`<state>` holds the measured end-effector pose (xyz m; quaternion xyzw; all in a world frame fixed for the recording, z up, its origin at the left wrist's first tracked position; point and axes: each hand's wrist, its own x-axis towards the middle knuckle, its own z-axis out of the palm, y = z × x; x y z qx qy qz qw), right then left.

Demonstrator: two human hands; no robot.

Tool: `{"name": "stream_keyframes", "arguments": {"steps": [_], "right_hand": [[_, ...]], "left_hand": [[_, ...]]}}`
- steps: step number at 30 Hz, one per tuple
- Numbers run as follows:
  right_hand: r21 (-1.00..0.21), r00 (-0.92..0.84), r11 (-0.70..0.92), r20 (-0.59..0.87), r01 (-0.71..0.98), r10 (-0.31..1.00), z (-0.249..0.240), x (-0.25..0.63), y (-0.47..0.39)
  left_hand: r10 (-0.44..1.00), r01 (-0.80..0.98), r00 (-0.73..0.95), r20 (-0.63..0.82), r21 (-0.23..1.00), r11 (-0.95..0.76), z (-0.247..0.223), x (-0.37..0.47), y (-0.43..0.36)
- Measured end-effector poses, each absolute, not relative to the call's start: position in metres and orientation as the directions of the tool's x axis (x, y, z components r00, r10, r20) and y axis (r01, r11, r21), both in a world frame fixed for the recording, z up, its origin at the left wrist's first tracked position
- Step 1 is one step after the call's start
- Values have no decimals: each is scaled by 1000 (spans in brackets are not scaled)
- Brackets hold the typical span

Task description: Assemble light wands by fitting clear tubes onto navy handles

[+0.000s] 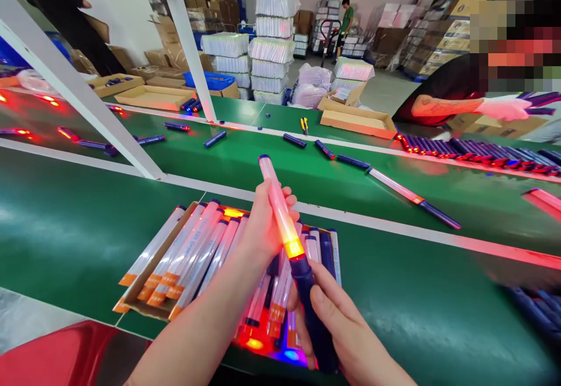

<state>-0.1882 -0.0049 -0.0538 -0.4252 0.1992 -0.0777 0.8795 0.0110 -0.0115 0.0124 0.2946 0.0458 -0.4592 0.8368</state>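
Note:
A lit light wand (280, 213) slants across the middle of the view, its pale tube glowing red and yellow near the joint with its dark blue handle. Around the tube, my left hand (267, 216) is closed. My right hand (333, 316) wraps the handle (310, 310) lower down. Beneath my hands sits a cardboard box (146, 278) holding several wands with clear tubes (193, 257) and orange bands. Some dark handles lie among them, partly hidden by my arms. Red and blue lights shine at the box's near side.
Dark handles and one joined wand (394, 186) lie on the green conveyor belt (249, 161) beyond a white rail. A co-worker's gloved hand (504, 108) is at the right, by a row of handles (473, 152). A white post (87, 76) crosses the left. A red seat (56, 351) stands lower left.

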Motion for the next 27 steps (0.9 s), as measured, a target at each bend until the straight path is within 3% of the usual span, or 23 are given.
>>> {"name": "stream_keyframes", "arguments": {"steps": [5,15,21,27], "right_hand": [[-783,858,619,-356,-58,-370,-58,-181,4],[-739,686,586,-616,-332,-387,-54,-186,11],[-780,671,541,-585,-314,-455,-53,-179,28],[-802,604,439,-595,-404,-530,-40,-172,37]], "left_hand": [[-742,763,612,-274,454,461,8,11,-5],[-729,694,653,-204,545,469,2,11,1],[-751,684,635,-183,585,436,9,0,3],[-733,668,644,-219,628,399,11,-6,3]]}}
